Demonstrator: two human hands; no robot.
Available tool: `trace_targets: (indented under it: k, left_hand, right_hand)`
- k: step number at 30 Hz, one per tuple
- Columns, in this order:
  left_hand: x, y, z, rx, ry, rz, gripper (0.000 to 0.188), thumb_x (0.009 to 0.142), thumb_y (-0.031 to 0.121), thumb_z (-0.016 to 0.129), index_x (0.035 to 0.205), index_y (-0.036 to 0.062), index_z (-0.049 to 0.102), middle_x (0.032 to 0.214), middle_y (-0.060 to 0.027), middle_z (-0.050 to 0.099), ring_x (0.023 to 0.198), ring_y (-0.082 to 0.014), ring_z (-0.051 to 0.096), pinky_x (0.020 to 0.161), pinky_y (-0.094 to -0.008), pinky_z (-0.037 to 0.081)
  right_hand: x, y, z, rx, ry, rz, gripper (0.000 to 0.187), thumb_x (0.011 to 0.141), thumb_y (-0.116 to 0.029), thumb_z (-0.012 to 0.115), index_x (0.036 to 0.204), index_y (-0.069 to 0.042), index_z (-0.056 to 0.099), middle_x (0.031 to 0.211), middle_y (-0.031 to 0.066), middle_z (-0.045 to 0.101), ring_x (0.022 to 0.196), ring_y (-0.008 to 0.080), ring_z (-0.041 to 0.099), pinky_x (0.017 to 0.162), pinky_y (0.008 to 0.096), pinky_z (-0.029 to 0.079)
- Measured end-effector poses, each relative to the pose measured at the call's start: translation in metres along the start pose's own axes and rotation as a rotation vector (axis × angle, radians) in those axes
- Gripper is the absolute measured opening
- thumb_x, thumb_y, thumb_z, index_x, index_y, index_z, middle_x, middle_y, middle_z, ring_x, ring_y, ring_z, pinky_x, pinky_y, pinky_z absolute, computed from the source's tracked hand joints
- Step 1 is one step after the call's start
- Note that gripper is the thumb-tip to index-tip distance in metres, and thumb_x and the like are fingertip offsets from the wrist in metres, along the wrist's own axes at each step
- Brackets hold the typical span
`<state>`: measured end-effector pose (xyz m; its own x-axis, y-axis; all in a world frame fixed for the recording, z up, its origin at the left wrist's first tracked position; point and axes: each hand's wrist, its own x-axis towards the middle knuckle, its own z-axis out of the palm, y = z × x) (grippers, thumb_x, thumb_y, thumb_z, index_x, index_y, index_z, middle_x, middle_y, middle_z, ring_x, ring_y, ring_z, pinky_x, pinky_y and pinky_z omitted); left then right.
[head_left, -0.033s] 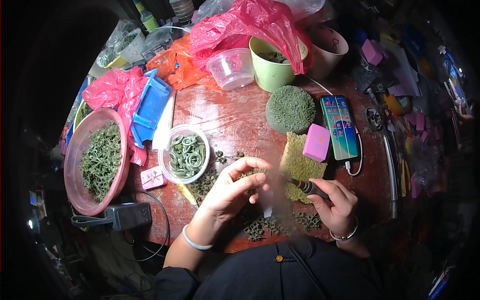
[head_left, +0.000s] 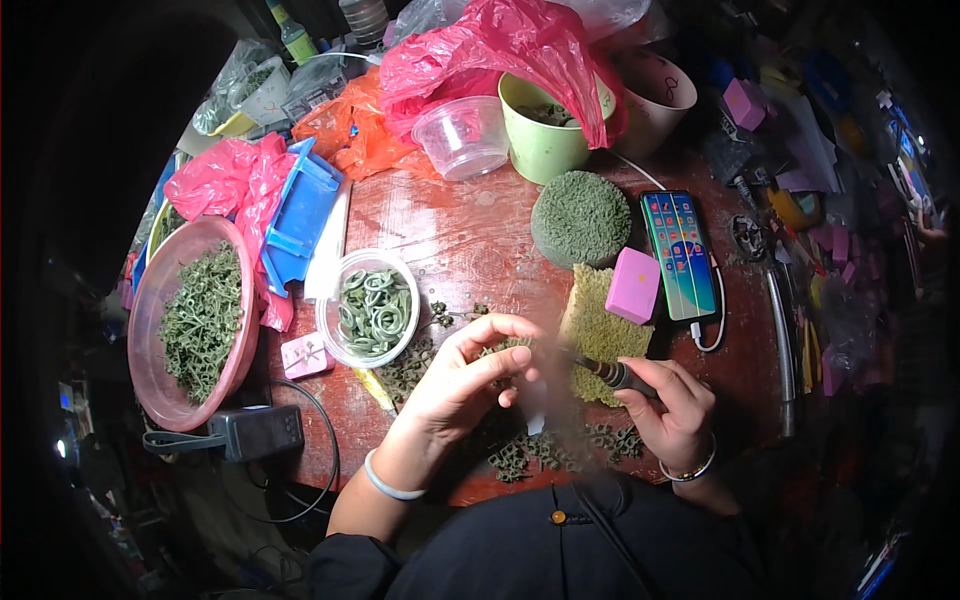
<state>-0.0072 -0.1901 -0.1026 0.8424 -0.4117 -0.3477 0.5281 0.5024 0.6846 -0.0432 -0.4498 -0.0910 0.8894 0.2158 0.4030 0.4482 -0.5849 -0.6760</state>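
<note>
My left hand (head_left: 468, 375) pinches a small grey-green piece (head_left: 507, 346) between thumb and fingers, partly covered by the fingertips. In my right hand (head_left: 675, 405) is a dark-handled, pen-shaped tool (head_left: 622, 376) with a metal collar, its front end pointing left toward that piece. A blurred vertical smear crosses the gap between my hands and hides the tool's tip. Beneath both hands lie loose grey-green open-framed pieces (head_left: 560, 450) on the red-brown table (head_left: 470, 225). Just beyond the tool rests a yellow-green rough pad (head_left: 600, 335), with a pink block (head_left: 633, 285) on it.
A clear tub (head_left: 323, 318) of green rings and a pink bowl (head_left: 137, 325) of green pieces stand left, near a black power bank (head_left: 258, 432). Farther back are a round green pad (head_left: 580, 220), a lit phone (head_left: 682, 256), a green pot (head_left: 545, 150) and plastic bags (head_left: 480, 50).
</note>
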Motion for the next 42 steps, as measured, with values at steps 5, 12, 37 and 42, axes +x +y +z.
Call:
trace_targets:
  k: [5, 12, 37, 42]
  left_hand:
    - [0.0, -0.001, 0.0, -0.009, -0.004, 0.007, 0.022, 0.097, 0.002, 0.065, 0.119, 0.0017, 0.062, 0.098, -0.0072, 0.066, 0.083, -0.0111, 0.066, 0.052, -0.0183, 0.046]
    - [0.0, -0.001, -0.001, -0.017, -0.012, 0.008, 0.022, 0.097, 0.002, 0.065, 0.119, 0.0018, 0.062, 0.097, -0.0073, 0.066, 0.083, -0.0113, 0.066, 0.053, -0.0183, 0.046]
    - [0.0, -0.001, -0.005, -0.062, 0.0, -0.003, 0.021, 0.099, 0.013, 0.063, 0.117, 0.0018, 0.062, 0.102, -0.0101, 0.065, 0.084, -0.0116, 0.063, 0.052, -0.0174, 0.044]
    - [0.002, -0.001, -0.012, -0.1, -0.074, -0.039, 0.027, 0.1, 0.019, 0.066, 0.124, 0.0061, 0.062, 0.099, -0.0024, 0.066, 0.084, -0.0072, 0.063, 0.056, -0.0194, 0.045]
  right_hand:
    - [0.0, -0.001, 0.0, -0.004, -0.008, 0.01, 0.033, 0.084, -0.013, 0.083, 0.112, -0.001, 0.071, 0.089, 0.0127, 0.072, 0.075, 0.0271, 0.072, 0.064, 0.0344, 0.057]
    - [-0.001, 0.001, 0.0, 0.0, -0.007, 0.01, 0.033, 0.084, -0.013, 0.083, 0.112, -0.001, 0.071, 0.09, 0.0126, 0.072, 0.076, 0.0275, 0.073, 0.064, 0.0347, 0.058]
    - [0.005, 0.009, -0.031, -0.282, -0.102, 0.008, 0.032, 0.081, -0.007, 0.084, 0.11, -0.002, 0.071, 0.082, 0.0122, 0.068, 0.066, 0.025, 0.069, 0.055, 0.0341, 0.052]
    - [0.004, -0.002, -0.02, -0.062, 0.065, 0.031, 0.032, 0.083, -0.01, 0.083, 0.112, -0.002, 0.071, 0.084, 0.0104, 0.069, 0.069, 0.0224, 0.069, 0.059, 0.0337, 0.053]
